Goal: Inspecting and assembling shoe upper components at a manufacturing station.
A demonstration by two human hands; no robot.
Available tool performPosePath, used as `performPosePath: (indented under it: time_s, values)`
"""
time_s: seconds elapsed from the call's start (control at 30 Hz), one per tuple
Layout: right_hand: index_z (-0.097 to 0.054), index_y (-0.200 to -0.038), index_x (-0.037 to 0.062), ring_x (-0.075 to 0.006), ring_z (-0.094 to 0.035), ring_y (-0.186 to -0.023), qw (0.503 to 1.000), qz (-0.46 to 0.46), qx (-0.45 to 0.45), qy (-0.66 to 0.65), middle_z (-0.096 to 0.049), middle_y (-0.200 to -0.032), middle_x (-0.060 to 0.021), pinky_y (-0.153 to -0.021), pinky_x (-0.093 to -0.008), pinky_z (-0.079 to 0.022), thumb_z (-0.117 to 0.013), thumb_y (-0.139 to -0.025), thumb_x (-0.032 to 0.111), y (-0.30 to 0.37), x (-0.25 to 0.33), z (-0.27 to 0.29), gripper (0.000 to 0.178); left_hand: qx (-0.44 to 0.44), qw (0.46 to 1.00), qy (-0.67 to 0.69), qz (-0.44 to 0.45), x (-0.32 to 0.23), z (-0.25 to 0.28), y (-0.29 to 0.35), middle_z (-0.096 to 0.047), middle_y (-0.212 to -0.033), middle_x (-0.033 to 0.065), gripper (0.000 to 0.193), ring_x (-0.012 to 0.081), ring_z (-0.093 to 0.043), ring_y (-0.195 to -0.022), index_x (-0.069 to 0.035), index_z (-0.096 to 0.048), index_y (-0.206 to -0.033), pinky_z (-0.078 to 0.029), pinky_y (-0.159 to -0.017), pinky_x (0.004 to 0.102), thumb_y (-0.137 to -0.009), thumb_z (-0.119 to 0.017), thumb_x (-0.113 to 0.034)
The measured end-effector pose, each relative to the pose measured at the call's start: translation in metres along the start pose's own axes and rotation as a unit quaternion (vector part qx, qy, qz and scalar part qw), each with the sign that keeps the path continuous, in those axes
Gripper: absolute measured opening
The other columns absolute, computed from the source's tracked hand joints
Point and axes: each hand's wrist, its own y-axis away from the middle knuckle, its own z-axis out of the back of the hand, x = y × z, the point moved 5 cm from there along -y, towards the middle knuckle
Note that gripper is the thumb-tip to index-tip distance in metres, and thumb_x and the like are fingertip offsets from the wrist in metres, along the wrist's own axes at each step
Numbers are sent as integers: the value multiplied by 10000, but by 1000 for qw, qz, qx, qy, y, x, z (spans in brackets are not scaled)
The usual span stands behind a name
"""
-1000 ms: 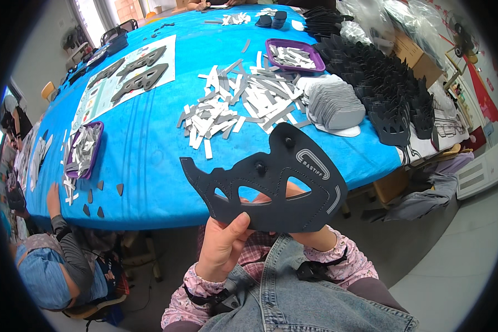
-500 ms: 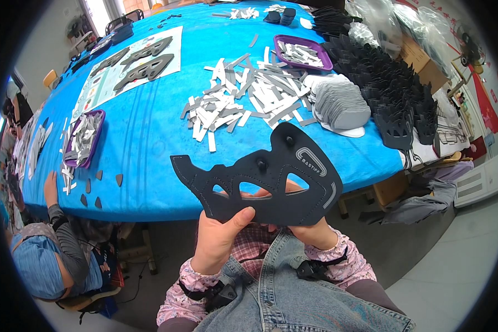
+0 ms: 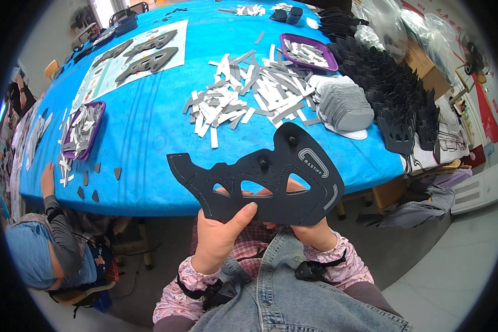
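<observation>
Clock taken from the black panel [image 3: 282, 205], which you have up in front of you at the table's near edge, its stitched face toward you, three cutouts in a row, two dark studs [image 3: 264, 161] and pale line markings at its two o'clock. Your left hand [image 3: 218, 238] has it at seven o'clock, thumb flat on the face, other fingers behind. Your right hand [image 3: 312, 232] holds it at between four and five, from behind, mostly hidden. Skin shows through the cutouts; can't tell which hand's fingers. Blue table cover [image 3: 144, 149] beyond. Twelve o'clock: loose pile of grey and white strips [image 3: 227, 105]. Between twelve and one: purple tray [image 3: 332, 60] with more strips. Between one and two: stack of rounded grey pads [image 3: 346, 105], near the pile. Two o'clock: rows of stacked black pieces [image 3: 390, 94], cardboard box [image 3: 426, 69] past them. Between ten and eleven: printed sheet [image 3: 102, 86] with grey cutout panels [image 3: 152, 62] on it. Between nine and ten: second purple tray [image 3: 98, 127], also strips. Nine o'clock: a few small dark pieces [image 3: 117, 173] and a co-worker's hand [image 3: 47, 180] at the table edge.
</observation>
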Motion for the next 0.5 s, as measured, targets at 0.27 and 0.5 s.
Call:
performPosePath:
  time_s: [0.27, 0.5]
  values:
    - [-507, -1099, -39, -131, -602, -753, 1000, 8, -5, 25, -567, -964, -93, -647, -241, -518, -511, -845, -28, -2, 0, -1, 254, 15, 1000, 21, -1, -3, -1, -4, -605, -938, 78, 162, 177, -585, -960, 14, -544, -952, -464, -807, 277, -810, -615, -14]
    - [-494, -1127, -40, -130, -599, -755, 990, 58, 22, 130, -571, -958, -91, -657, -243, -514, -520, -838, -37, -7, 8, -7, 291, -19, 999, -35, -28, -7, 7, -6, -607, -929, 61, 141, 115, -584, -858, -4, -543, -931, -477, -755, 259, -809, -615, -8]
